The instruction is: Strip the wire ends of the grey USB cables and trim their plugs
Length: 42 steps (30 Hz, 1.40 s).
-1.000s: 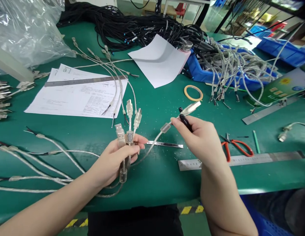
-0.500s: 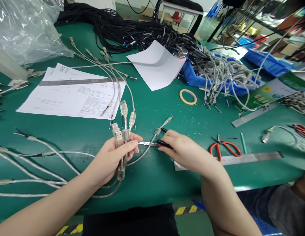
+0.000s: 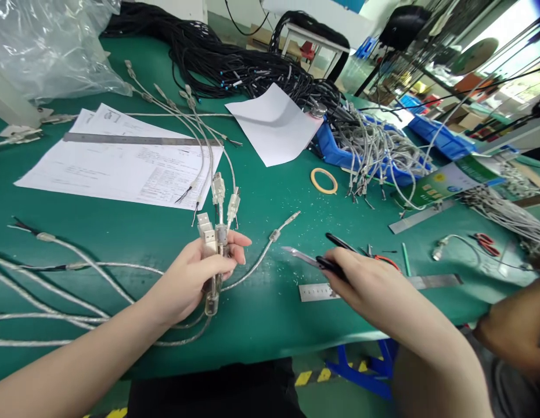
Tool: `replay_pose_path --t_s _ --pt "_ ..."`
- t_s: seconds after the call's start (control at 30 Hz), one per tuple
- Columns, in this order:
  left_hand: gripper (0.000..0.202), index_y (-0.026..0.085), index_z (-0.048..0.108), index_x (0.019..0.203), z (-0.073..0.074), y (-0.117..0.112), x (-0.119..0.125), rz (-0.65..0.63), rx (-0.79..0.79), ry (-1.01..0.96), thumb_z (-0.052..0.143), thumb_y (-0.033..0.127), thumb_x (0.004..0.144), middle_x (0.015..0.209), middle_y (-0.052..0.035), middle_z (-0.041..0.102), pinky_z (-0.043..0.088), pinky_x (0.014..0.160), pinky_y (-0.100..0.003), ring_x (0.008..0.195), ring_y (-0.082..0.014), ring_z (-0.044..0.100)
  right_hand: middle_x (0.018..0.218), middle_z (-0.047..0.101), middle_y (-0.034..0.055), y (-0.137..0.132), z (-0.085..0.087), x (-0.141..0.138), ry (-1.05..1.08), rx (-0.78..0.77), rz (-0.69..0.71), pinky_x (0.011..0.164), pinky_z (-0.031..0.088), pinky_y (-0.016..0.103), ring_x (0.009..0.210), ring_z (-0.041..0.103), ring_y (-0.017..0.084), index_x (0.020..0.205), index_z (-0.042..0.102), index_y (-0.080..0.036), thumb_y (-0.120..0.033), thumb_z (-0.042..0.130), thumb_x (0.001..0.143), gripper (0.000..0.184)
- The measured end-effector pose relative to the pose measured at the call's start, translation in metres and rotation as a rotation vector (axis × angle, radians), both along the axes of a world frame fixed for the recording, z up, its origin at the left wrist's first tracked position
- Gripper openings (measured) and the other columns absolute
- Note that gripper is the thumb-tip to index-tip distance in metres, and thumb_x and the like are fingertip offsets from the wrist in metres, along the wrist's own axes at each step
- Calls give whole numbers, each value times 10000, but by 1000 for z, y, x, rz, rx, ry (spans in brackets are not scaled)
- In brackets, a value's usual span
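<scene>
My left hand is closed around a bunch of clear-jacketed USB cables, their plugs pointing up past the fingers. From that bunch one cable end runs right and lies across the green table. My right hand grips a black-handled tool with a silver blade, its tip pointing left, apart from the cables. A second black rod sticks out above the fingers; I cannot tell whether it belongs to the same tool. Under the right hand lies a steel ruler.
Red-handled pliers lie partly hidden beyond my right hand. Farther back are a tape roll, a blue bin of cables, papers and black cables. More cables spread left. Another person's arm is at right.
My right hand has moved right and slightly down with the bladed tool, away from the left hand and cable end. My left hand keeps its hold; the view has shifted slightly.
</scene>
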State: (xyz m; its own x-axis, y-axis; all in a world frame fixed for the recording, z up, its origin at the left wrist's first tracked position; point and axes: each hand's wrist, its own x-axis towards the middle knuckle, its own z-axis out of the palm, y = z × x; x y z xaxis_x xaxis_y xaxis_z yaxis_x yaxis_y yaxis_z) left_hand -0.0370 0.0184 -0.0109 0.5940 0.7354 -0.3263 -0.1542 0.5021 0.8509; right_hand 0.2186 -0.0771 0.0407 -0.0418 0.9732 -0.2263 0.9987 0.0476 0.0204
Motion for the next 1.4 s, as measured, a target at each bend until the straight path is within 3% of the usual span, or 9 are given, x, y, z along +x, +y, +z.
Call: replay_pose_path --t_s 0.2,0.33,0.53,0.63,0.93,1.0,1.13,1.3,1.4 --pt "263 203 704 903 3 -1 0 -43 28 -15 589 94 693 807 -21 613 365 628 -281 687 -137 487 916 673 123 11 -34 22 17 239 -232 554 407 294 707 649 237 928 615 -154 -306 510 923 185" --pt "295 195 702 871 4 0 1 -15 -8 -63 576 82 630 755 -15 618 396 637 -276 693 -145 523 741 608 61 25 -34 3 341 457 -311 550 388 265 626 562 174 839 624 -158 -387 508 935 274" --pt "298 174 694 866 3 5 3 177 -131 -99 580 69 612 795 -37 706 497 748 -261 835 -173 643 670 587 -8 46 -17 -64 874 258 -122 576 385 217 612 503 110 796 649 -160 -316 572 922 215" --pt "320 180 685 875 3 5 5 247 -206 -100 573 40 610 922 -29 721 534 744 -261 914 -183 666 691 607 -8 55 -23 -86 927 154 -3 595 393 218 614 515 106 869 669 -160 -279 563 931 171" --pt "281 173 658 858 5 3 8 332 -209 -105 547 18 652 1001 -34 711 545 765 -233 1072 -191 633 915 723 23 54 -36 -95 1007 84 -59 664 465 238 745 640 137 1046 648 -192 -232 577 919 150" --pt "214 175 622 837 9 6 7 332 -180 -89 557 30 693 910 -17 699 553 762 -246 949 -163 660 828 706 12 53 -31 -89 987 134 -92 632 461 230 688 618 129 1072 650 -188 -255 598 910 183" --pt "41 195 552 828 17 10 1 161 -25 56 586 185 848 651 41 611 464 487 -210 506 -95 544 830 708 22 54 -13 -70 969 310 -149 645 480 235 716 635 136 1015 678 -190 -276 614 901 157" --pt "121 198 631 872 19 10 -9 142 114 163 661 313 848 415 91 419 318 379 -182 362 -71 378 662 658 -1 58 8 -47 1037 435 -251 525 424 233 549 557 106 882 699 -176 -342 642 887 176" --pt "248 197 699 954 18 9 -11 -29 138 217 697 408 825 387 72 445 329 399 -198 366 -80 396 618 620 -7 64 9 -40 1175 400 -315 423 314 218 446 428 65 880 703 -161 -395 668 866 237"
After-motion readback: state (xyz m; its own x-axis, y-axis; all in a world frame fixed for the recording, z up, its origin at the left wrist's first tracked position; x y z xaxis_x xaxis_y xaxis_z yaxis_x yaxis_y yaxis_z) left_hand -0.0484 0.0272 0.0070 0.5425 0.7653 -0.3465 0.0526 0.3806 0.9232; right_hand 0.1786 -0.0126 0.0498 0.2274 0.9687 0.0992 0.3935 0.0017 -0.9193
